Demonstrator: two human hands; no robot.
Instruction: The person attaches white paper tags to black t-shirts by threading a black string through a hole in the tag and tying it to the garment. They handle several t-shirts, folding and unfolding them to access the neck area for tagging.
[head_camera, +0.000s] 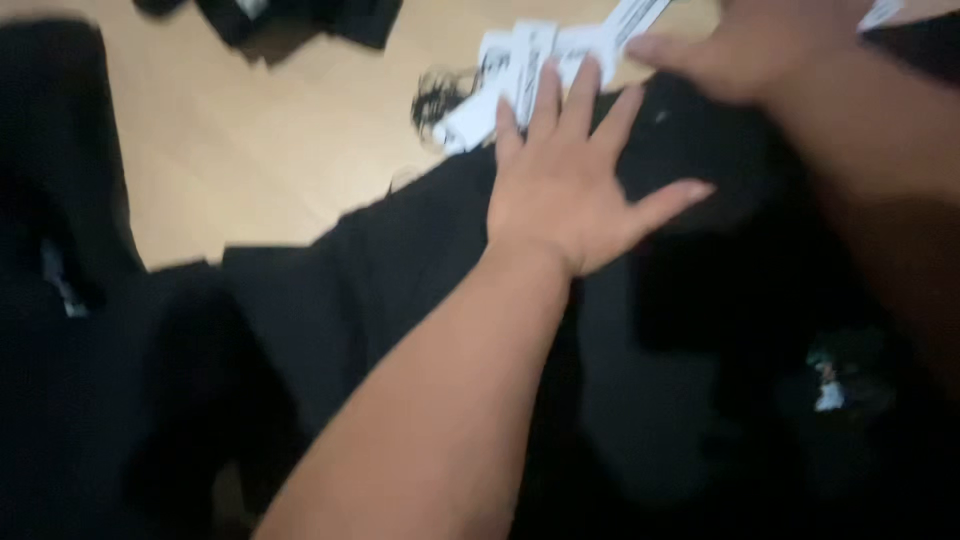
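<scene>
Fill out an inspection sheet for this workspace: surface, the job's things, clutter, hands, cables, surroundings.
Surface: light wooden tabletop, largely covered by dark cloth.
Job's things: black garment spread flat across the middle; the picture is blurred, so its kind cannot be told.
Clutter: white paper tags with dark print lying at the garment's upper edge; more black fabric at the top edge and a black pile on the left.
Hands: left hand pressed flat on the garment, fingers spread; right hand open, reaching over the garment's upper edge beside the tags.
Cables: nothing seen.
Surroundings: nothing seen beyond the table.
</scene>
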